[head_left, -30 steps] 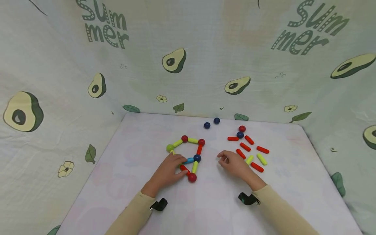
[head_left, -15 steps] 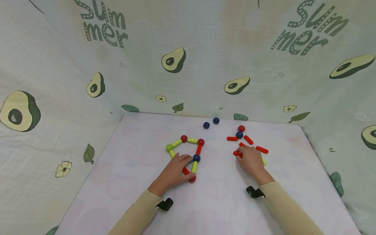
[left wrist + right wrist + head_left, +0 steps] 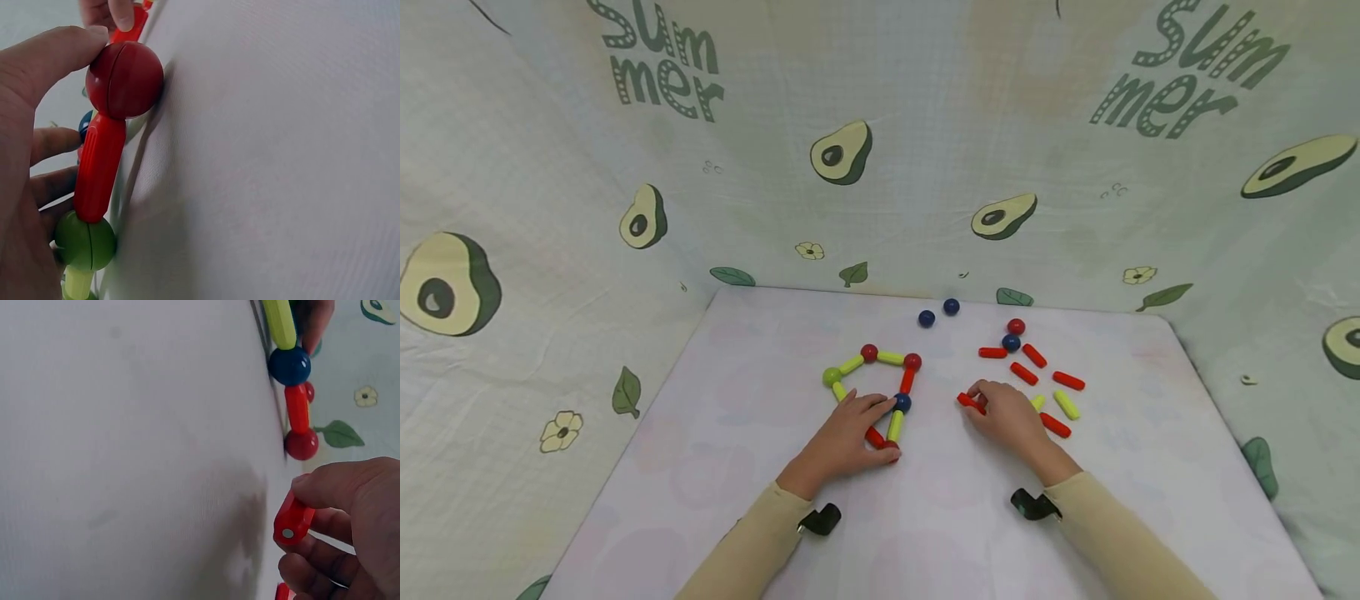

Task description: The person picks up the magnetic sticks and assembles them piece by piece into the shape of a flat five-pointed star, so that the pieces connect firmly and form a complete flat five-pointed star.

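Note:
My left hand [image 3: 838, 446] rests over the near part of a magnetic stick-and-ball figure [image 3: 891, 358] lying on the table. Its thumb touches a red ball [image 3: 125, 81] at the near corner, and the index finger reaches the blue ball [image 3: 902, 402]. A red magnetic stick [image 3: 100, 165] joins that red ball to a green ball [image 3: 85, 242] beside my other fingers. To the right of the figure, my right hand [image 3: 1011, 421] pinches a loose red magnetic stick [image 3: 294, 515] between thumb and fingers. One silver magnet end shows. The palm hides part of the figure in the head view.
Beyond my right hand lie several loose red sticks [image 3: 1068, 380] and yellow-green sticks [image 3: 1067, 405]. A red ball [image 3: 1016, 326] touches a blue ball [image 3: 1011, 342] behind them. Two more dark blue balls [image 3: 927, 318] sit near the far table edge, before a printed cloth [image 3: 917, 233].
My right hand went right to the loose sticks, picked up a red stick and came back left with it. My left hand shifted slightly right, thumb now on the red ball, index finger at the blue ball.

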The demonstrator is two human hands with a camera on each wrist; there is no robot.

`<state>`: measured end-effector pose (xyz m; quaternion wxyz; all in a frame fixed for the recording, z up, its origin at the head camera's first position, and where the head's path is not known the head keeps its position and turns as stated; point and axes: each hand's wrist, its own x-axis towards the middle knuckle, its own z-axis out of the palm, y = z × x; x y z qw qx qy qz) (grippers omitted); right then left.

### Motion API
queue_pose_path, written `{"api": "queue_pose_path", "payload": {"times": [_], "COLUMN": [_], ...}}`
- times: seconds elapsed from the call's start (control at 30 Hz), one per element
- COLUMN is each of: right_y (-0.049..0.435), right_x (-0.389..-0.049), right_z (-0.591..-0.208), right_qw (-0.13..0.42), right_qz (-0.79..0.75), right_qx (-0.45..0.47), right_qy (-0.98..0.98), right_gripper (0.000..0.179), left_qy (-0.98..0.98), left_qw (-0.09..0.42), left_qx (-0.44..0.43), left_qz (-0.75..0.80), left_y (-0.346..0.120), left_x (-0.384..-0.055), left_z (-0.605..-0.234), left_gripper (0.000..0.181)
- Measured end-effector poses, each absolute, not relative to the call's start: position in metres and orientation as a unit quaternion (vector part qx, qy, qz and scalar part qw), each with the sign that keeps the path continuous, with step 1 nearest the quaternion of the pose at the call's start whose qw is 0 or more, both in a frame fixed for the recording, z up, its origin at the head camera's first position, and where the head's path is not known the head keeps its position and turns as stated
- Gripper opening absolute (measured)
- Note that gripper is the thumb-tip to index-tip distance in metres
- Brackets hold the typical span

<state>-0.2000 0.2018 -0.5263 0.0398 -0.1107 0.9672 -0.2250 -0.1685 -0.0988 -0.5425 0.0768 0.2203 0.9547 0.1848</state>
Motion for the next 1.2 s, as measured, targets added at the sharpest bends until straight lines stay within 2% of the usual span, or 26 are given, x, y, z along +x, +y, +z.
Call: {"api": "queue_pose_path", "payload": {"times": [0.27, 0.67, 1.0, 1.2], "right_y": [0.175, 0.149, 0.14, 0.146], "right_x": [-0.191, -0.187, -0.188, -0.192], "right_z": [-0.53, -0.537, -0.541, -0.539], "right_qw": [0.069, 0.066, 0.062, 0.092], "right_qz": [-0.268, -0.291, -0.314, -0.318], "right_qx": [-0.141, -0.208, -0.251, -0.244], "right_qy": [0.951, 0.931, 0.914, 0.911], "right_gripper": [0.024, 0.021, 0.018, 0.02], "left_qy": [0.949, 0.938, 0.944, 0.953], "left_qw": [0.088, 0.101, 0.058, 0.037], "left_qx": [0.227, 0.249, 0.238, 0.201], "left_qz": [0.2, 0.217, 0.22, 0.224], "left_y": [-0.105, -0.115, -0.109, -0.095], "left_x": [-0.167, -0.166, -0.169, -0.171], "left_z": [-0.54, -0.539, -0.537, -0.541], "left_gripper": [0.083, 0.078, 0.057, 0.051]}}
